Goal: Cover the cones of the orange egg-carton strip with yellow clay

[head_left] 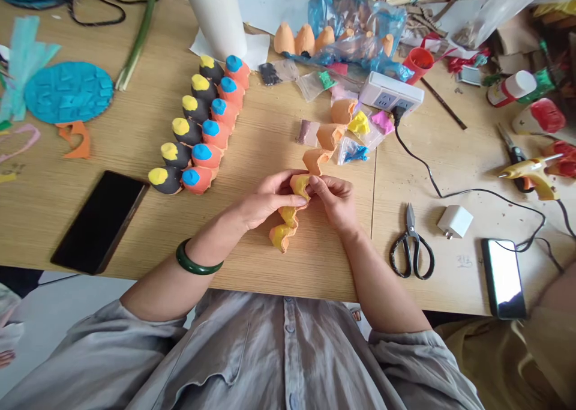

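Note:
Both hands grip an orange egg carton strip (317, 158), a row of several cups running away from me across the table. Yellow covers the inside of its nearer cups. My left hand (270, 201) holds the strip from the left, thumb across its near part. On the right side, my right hand (333, 201) pinches the edge with thumb and fingers. To the left stand two rows of carton cups: a black row (187, 132) with yellow tops and a red-orange row (216, 128) with blue tops. Small bags of yellow clay (359, 123) and blue clay (356, 152) lie beyond my right hand.
Black-handled scissors (411, 245), a white charger (455, 221) and a lit phone (503, 278) lie at right. A power strip (390, 93) trails a cord. A glue gun (533, 176) rests far right. A dark phone (101, 221) lies left; a white bottle (218, 17) stands behind.

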Available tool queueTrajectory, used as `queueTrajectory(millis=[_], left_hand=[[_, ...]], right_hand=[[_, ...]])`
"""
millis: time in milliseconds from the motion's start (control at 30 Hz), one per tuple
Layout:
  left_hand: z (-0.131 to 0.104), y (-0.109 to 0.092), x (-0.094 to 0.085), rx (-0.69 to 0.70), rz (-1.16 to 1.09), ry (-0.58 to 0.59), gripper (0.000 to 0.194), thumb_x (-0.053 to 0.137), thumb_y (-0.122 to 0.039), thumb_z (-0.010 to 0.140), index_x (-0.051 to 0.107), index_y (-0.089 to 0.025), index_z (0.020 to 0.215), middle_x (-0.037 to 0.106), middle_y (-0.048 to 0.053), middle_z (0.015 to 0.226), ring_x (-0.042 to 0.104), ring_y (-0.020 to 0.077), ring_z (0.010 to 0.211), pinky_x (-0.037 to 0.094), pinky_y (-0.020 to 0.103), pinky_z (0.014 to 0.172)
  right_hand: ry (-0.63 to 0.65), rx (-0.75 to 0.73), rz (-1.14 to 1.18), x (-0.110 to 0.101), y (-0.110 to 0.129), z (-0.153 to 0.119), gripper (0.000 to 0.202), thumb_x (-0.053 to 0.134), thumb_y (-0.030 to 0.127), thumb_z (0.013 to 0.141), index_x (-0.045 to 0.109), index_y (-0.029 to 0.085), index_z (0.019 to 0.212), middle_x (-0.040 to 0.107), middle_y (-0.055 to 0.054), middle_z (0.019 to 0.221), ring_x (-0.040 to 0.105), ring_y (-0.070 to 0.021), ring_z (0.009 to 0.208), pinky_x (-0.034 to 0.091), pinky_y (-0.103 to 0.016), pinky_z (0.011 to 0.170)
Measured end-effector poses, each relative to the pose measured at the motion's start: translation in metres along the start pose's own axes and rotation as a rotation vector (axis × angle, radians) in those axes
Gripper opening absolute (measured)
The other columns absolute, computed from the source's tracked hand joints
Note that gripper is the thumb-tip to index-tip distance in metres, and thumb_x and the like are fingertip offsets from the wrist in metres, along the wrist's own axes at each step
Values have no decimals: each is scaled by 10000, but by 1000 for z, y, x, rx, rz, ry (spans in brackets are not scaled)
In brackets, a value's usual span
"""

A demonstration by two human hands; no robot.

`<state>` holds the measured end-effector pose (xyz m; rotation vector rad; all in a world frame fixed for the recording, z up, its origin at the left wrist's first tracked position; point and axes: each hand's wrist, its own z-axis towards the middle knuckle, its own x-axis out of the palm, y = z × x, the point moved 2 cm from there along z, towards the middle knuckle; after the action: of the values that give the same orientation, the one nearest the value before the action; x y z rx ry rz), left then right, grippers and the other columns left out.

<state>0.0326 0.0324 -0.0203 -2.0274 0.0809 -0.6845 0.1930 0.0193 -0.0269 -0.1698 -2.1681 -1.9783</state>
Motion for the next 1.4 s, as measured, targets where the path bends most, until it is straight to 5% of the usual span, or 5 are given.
queueTrajectory(millis=[267, 633, 900, 1167, 1400], left_hand=[[-5, -8, 5, -1, -29, 97, 566, 777, -118, 669, 715, -183, 1227, 690, 29, 1004, 645, 172, 918, 534, 268, 766], [-9, -8, 0, 273, 282, 196, 994, 824, -225, 796, 348, -345, 1661, 569, 125, 1554, 663, 314, 1293, 639, 459, 1011], [-5, -4, -7, 611, 628, 5, 973, 834, -263, 826, 347, -337, 1665, 415, 117, 1674, 550, 353, 1440, 641, 424, 1034], [-4, -3, -10, 649, 753, -135, 877, 860, -300, 811, 472, -286, 1597, 519, 139, 1563, 636, 311, 1310, 668, 370, 936], [0, 0, -16, 630, 717, -327, 690, 818, -388, 858, 582, -225, 1486, 594, 150, 1479, 708, 259, 1158, 649, 362, 936]], right_hand=[[-13, -65, -59, -4, -3, -2, 467, 787, 642, 827, 760, 215, 642, 738, 0, 657, 651, -127, 559, 581, -264, 569], [-79, -23, 50, -12, -15, 4, 444, 774, 653, 832, 755, 229, 701, 693, 13, 696, 628, -124, 634, 559, -265, 628], [-136, 35, 86, -11, -9, 8, 518, 751, 747, 784, 736, 232, 724, 689, -3, 708, 659, -157, 661, 569, -294, 594], [-100, 17, -15, -9, -7, 4, 511, 713, 728, 842, 727, 221, 779, 678, 15, 660, 659, -144, 609, 596, -304, 619], [-248, -29, -143, -13, -4, 6, 570, 641, 761, 879, 743, 207, 793, 661, -2, 652, 633, -147, 590, 574, -300, 596]])
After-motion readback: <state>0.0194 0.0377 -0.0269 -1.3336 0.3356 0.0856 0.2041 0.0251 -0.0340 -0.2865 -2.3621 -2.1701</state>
